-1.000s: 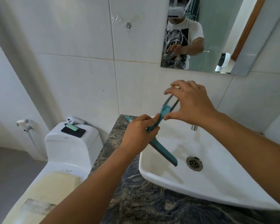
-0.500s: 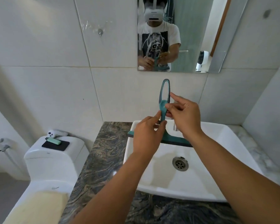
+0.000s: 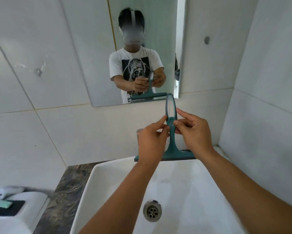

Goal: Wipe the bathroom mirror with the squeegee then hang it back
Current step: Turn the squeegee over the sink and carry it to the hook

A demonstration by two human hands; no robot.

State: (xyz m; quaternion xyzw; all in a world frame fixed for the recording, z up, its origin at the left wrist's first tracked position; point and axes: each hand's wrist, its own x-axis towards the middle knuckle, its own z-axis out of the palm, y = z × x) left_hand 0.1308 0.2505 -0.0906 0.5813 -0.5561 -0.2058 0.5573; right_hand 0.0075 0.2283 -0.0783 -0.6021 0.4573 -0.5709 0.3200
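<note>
The squeegee [image 3: 170,132] stood upright over the back rim of the sink [image 3: 108,179], blade down and loop handle up, just below the mirror [image 3: 141,39]. The left hand [image 3: 150,141] pinched the handle's neck from one side, its grip pressed on the plastic; the right hand [image 3: 195,130] pinched the same neck from the other, its forefinger lifted free. This looked like the step of taking a proper hold before wiping, or after it: the glass gave no clue which. Wiping would call for turning the blade up and laying it flat on the glass; hanging would need a peg, perhaps the stud [image 3: 206,40] on the tiles to the right. A dark marbled surface [image 3: 64,196] carried the sink, and a toilet cistern [image 3: 15,215] stood at its left, with a controller [image 3: 5,193] on it.
</note>
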